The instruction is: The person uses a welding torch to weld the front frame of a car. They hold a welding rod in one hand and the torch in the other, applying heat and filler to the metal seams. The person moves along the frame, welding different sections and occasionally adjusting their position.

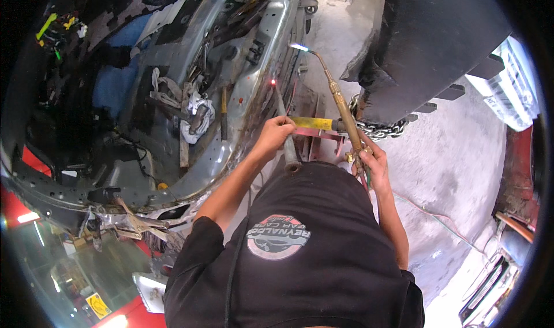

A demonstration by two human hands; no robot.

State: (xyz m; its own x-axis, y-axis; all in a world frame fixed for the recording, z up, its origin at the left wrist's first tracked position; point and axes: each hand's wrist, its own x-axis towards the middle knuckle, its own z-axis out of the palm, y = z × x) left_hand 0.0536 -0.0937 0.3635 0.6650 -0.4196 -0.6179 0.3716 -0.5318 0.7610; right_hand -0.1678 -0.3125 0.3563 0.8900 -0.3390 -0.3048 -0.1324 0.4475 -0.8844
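My right hand (375, 162) is closed around the lower part of a brass gas torch (340, 106), near its valve knobs. A bright bluish-white flame burns at the torch's bent tip, beside the bare metal sill of a stripped car body (262, 62). In my left hand (273, 136), a grey tapered metal bar (289, 149) is pinched between thumb and fingers. Its wide end looks hollow and points back at me, while its thin end reaches the sill. A red-glowing spot (273, 82) shows there; I cannot tell whether it belongs to the bar or the sill.
Past my left hand runs a yellow bar (311, 123), close to a heavy chain (384, 129). A large dark panel (433, 34) stands at the right. Inside the car body lie a hammer (224, 111) and white rags (199, 117). Thin hoses (444, 224) cross the floor.
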